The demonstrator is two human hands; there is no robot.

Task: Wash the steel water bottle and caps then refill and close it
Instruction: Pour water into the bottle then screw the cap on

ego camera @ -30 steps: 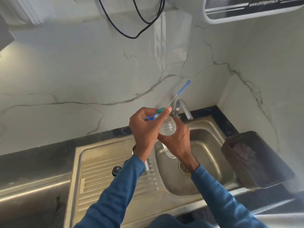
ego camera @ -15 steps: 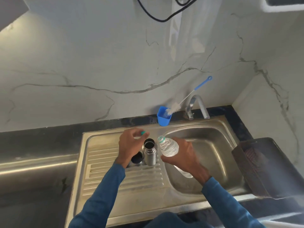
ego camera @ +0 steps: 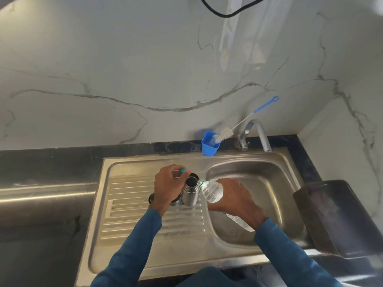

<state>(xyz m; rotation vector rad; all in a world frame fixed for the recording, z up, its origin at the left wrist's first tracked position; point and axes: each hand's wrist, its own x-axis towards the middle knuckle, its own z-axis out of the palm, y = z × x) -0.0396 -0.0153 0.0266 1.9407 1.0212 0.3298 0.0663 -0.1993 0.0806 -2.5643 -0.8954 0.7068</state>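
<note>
Teal plastic, a small bottle cap (ego camera: pixel 183 170), is pinched between the thumb and fingertips of the left hand (ego camera: pixel 169 188); the other fingers of that hand curl loosely just beside the steel water bottle (ego camera: pixel 190 193), and whether they touch it cannot be told. Fingers of the right hand (ego camera: pixel 236 198) are closed round the body of a clear plastic bottle (ego camera: pixel 211 191), which is tilted with its open neck resting at the rim of the steel bottle's mouth. Whether water is running from it cannot be told.

The steel bottle stands upright and uncapped on the ribbed drainboard (ego camera: pixel 128 206), next to the basin of the steel sink (ego camera: pixel 267 183). A dark round cap (ego camera: pixel 151 198) lies on the drainboard, partly hidden under the left wrist; a second dark round piece (ego camera: pixel 193 176) shows just behind the bottle.

Both forearms wear blue sleeves (ego camera: pixel 132 245). At the back edge of the sink a blue cup (ego camera: pixel 209 145) holds a bottle brush (ego camera: pixel 224 134) with a blue handle, leaning toward the tap (ego camera: pixel 259 131). A dark tray (ego camera: pixel 335 216) sits on the counter to the right of the basin. The wall behind is white marble with grey veins (ego camera: pixel 145 96).
</note>
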